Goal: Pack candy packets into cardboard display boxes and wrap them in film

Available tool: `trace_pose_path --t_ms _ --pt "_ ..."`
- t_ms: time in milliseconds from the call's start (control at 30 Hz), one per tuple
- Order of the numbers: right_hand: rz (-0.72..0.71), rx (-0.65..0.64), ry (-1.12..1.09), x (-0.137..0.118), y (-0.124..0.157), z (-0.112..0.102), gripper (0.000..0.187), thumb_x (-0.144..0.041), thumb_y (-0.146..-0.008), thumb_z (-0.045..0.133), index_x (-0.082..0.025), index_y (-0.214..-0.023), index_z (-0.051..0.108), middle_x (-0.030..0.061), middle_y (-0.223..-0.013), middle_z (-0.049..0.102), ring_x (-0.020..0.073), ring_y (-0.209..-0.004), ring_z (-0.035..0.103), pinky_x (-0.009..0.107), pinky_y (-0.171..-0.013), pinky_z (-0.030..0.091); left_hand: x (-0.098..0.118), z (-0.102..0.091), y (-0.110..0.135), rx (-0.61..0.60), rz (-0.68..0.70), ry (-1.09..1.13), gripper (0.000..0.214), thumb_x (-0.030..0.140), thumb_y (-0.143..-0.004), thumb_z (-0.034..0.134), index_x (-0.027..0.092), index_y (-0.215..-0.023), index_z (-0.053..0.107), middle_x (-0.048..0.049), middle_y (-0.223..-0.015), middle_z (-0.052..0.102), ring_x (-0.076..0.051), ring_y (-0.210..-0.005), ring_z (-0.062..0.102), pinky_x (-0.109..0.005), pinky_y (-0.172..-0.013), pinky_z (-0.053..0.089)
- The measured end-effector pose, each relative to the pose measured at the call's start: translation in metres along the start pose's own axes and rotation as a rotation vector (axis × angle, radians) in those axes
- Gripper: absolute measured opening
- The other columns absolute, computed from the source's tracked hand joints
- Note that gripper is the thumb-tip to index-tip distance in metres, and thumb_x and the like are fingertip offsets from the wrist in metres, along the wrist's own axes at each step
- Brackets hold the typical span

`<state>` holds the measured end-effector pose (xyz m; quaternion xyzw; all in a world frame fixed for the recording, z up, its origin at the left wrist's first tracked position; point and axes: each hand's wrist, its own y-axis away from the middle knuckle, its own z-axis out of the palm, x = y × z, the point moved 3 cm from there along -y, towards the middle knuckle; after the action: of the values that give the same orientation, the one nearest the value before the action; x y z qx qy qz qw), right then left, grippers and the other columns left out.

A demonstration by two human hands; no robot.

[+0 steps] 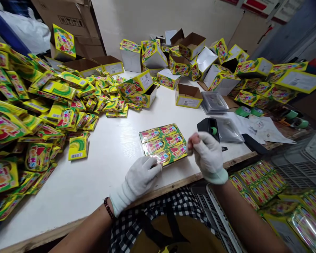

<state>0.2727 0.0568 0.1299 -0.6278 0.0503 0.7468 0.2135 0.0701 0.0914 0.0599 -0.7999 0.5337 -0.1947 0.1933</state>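
Note:
A flat pack of small yellow-green candy boxes (164,143) lies on the white table in front of me, under what looks like a clear plastic cover. My left hand (141,175), in a white glove, grips the pack's near left corner with curled fingers. To the right of the pack and slightly raised, my right hand (207,153) is closed, its bare fingertips pinched together; anything between them is too small to tell. Just behind the right hand stands a black tape dispenser (208,126) with a green roll.
A large heap of loose small boxes (60,91) covers the left side. Display cartons (188,96) crowd the back. Clear plastic trays (213,102) are stacked to the right, near tape rolls (243,111). Below the table's right edge, crates hold filled packs (258,182).

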Motion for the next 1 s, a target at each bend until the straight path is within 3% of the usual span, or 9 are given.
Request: trace_pose_path --t_ms 100,200,267,333,433,567,733,900,1000 --pt "-0.055 -0.041 -0.035 0.009 -0.029 0.03 0.026 -0.045 -0.079 0.074 -0.022 -0.089 0.065 -0.0009 -0.07 0.059 0.0111 -0.057 0.053 0.024 -0.051 0.044 0.0 0.005 0.001 0.048 -0.026 0.003 0.018 0.013 -0.091 0.047 0.017 -0.098 0.063 -0.0077 -0.092 0.059 -0.019 -0.078 0.047 -0.033 -0.064 0.043" --pt "0.054 -0.237 0.017 0.057 -0.037 0.061 0.025 -0.045 -0.079 0.071 -0.02 -0.082 0.066 -0.0003 -0.071 0.059 0.011 -0.06 0.052 0.024 -0.054 0.044 0.001 0.011 0.003 0.05 -0.061 0.022 0.015 0.013 -0.09 0.051 0.017 -0.097 0.063 -0.007 -0.09 0.059 -0.019 -0.079 0.047 -0.033 -0.066 0.043" --pt "0.104 -0.309 0.056 0.083 -0.036 0.068 0.025 -0.044 -0.077 0.072 -0.019 -0.081 0.067 0.0 -0.073 0.06 0.0108 -0.063 0.052 0.024 -0.058 0.045 0.001 0.012 0.003 0.052 -0.067 0.019 0.013 0.013 -0.09 0.053 0.018 -0.097 0.063 -0.0067 -0.089 0.059 -0.019 -0.078 0.047 -0.034 -0.066 0.043" --pt "0.17 -0.28 0.009 0.093 -0.033 0.063 0.028 -0.045 -0.077 0.073 -0.019 -0.086 0.067 -0.0005 -0.074 0.061 0.0097 -0.06 0.051 0.023 -0.056 0.045 0.001 0.011 0.003 0.065 -0.057 0.017 0.014 0.013 -0.09 0.053 0.018 -0.098 0.063 -0.0067 -0.09 0.059 -0.019 -0.078 0.047 -0.034 -0.065 0.043" --pt "0.273 -0.167 -0.085 0.081 -0.023 0.04 0.035 -0.049 -0.076 0.075 -0.019 -0.092 0.065 -0.0015 -0.07 0.06 0.0084 -0.053 0.051 0.02 -0.047 0.042 0.001 0.01 0.003 0.09 -0.045 0.029 0.015 0.011 -0.089 0.053 0.017 -0.101 0.061 -0.007 -0.093 0.06 -0.019 -0.08 0.048 -0.033 -0.066 0.044" --pt "0.435 -0.126 -0.02 0.069 0.02 0.012 0.036 -0.051 -0.079 0.073 -0.017 -0.084 0.062 -0.0013 -0.065 0.059 0.0066 -0.048 0.05 0.017 -0.042 0.038 0.001 0.012 0.004 0.097 -0.058 0.049 0.01 0.012 -0.087 0.057 0.016 -0.095 0.06 -0.0066 -0.091 0.06 -0.018 -0.079 0.048 -0.033 -0.067 0.045" --pt "0.571 -0.101 0.095 0.093 0.069 -0.002 0.042 -0.056 -0.082 0.068 -0.015 -0.076 0.059 -0.0011 -0.059 0.057 0.006 -0.042 0.045 0.017 -0.038 0.034 0.001 0.016 0.006 0.074 -0.081 0.084 0.011 0.011 -0.086 0.056 0.016 -0.094 0.059 -0.0064 -0.088 0.06 -0.018 -0.077 0.049 -0.033 -0.067 0.045" --pt "0.574 -0.055 0.111 0.102 0.069 -0.004 0.043 -0.057 -0.078 0.07 -0.016 -0.075 0.058 -0.0012 -0.058 0.057 0.0061 -0.042 0.044 0.017 -0.037 0.033 0.0 0.016 0.006 0.068 -0.078 0.1 0.018 0.008 -0.085 0.052 0.015 -0.102 0.056 -0.008 -0.093 0.06 -0.019 -0.082 0.051 -0.034 -0.07 0.047" --pt "0.592 -0.051 0.126 0.101 0.066 -0.004 0.045 -0.059 -0.077 0.069 -0.016 -0.073 0.057 -0.0016 -0.057 0.056 0.0059 -0.04 0.043 0.017 -0.036 0.032 0.002 0.013 0.001 -0.009 -0.062 0.009 0.032 0.01 -0.087 0.05 0.018 -0.119 0.054 -0.0072 -0.093 0.058 -0.019 -0.08 0.05 -0.035 -0.068 0.045"
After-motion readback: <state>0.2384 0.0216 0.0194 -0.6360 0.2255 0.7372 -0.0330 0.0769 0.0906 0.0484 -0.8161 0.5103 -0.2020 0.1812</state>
